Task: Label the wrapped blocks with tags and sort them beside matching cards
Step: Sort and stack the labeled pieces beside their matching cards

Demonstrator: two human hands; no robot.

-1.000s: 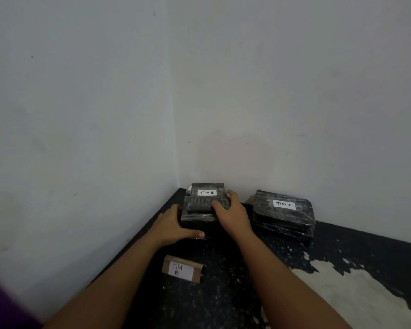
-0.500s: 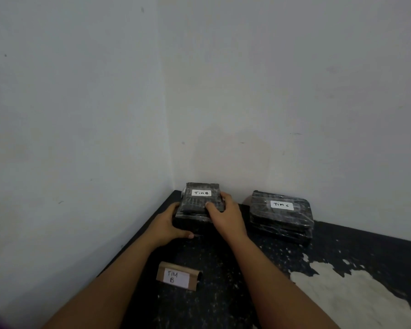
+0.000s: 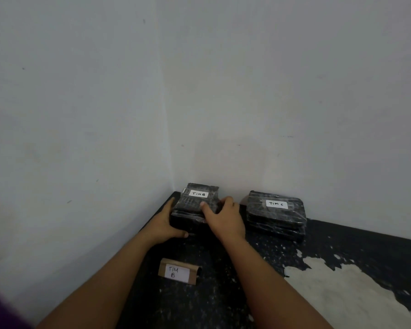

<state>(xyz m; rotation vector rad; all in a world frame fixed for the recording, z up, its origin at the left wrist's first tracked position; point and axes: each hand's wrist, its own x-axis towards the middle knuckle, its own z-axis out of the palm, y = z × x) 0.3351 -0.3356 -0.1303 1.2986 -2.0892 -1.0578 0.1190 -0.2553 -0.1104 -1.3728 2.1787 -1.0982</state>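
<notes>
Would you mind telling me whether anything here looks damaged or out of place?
The floor's black coating has flaked off in a large pale patch at right. Otherwise nothing stands out.

Your forearms are bare from elbow to wrist, with no sleeve, watch, band or glove on your left hand (image 3: 164, 225) or your right hand (image 3: 226, 219). A blurred patch of purple cloth (image 3: 0, 312) shows at the lower left corner.
</notes>
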